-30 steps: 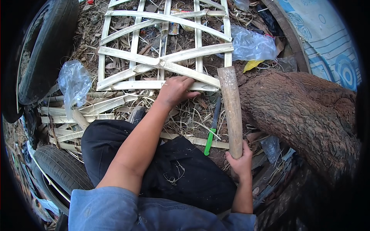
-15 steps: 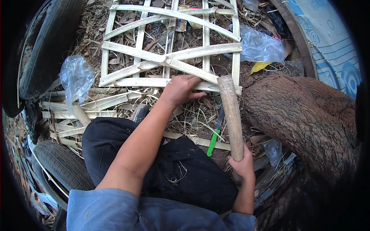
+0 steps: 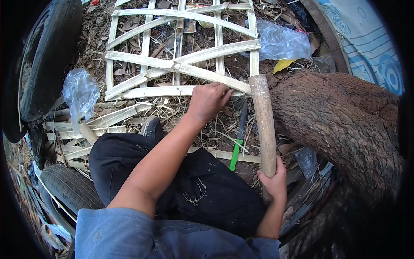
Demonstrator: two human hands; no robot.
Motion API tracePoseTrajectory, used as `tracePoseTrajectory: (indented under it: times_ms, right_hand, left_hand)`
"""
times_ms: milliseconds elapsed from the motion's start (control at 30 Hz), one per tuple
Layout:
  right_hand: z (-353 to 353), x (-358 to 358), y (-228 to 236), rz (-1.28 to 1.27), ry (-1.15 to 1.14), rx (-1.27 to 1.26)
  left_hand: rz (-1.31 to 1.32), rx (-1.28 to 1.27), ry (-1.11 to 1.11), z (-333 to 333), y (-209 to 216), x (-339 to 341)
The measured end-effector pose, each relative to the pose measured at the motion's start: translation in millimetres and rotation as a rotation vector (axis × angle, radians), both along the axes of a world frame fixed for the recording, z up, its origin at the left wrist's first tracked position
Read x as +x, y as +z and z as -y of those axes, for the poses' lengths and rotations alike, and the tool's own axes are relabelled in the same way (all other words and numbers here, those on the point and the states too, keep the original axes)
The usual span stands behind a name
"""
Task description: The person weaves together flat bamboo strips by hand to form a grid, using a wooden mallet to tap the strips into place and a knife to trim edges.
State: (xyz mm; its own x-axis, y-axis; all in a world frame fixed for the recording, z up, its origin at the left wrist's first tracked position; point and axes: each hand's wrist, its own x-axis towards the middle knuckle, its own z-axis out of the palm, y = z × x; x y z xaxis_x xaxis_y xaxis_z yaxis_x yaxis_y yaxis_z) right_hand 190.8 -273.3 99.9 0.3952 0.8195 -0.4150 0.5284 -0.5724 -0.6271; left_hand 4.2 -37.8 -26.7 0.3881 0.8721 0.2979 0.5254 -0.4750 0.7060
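A lattice frame of pale split-bamboo strips lies on the ground ahead of me. My left hand is closed on its near crosswise strip, right of the middle, with fingertips partly hidden behind the strip. My right hand grips the lower end of a thick round wooden stick. The stick points away from me, its far end over the frame's near right corner; whether it touches there I cannot tell. Between my hands a knife with a green handle lies on the ground.
A thick tree trunk slants across the right. Old tyres stand at the left. Clear plastic bags, a yellow scrap, loose bamboo strips and shavings litter the ground. A blue and white patterned sheet is at the upper right.
In the view, my left hand has shifted right along the near strip. The stick's far end has swung slightly right and away, still in my right hand. The whole scene has shifted a little left.
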Motion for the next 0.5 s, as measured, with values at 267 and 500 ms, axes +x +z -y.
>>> tracePoseTrajectory:
  times_ms: [267, 500]
  right_hand:
    - [-4.1, -2.3, 0.8, -0.044, -0.036, -0.079]
    - [-0.2, -0.7, 0.0, 0.013, -0.014, -0.028]
  left_hand:
    - [0.105, 0.069, -0.123, -6.5, -11.1, -8.4]
    - [0.163, 0.067, -0.115, -6.8, -13.4, -7.0]
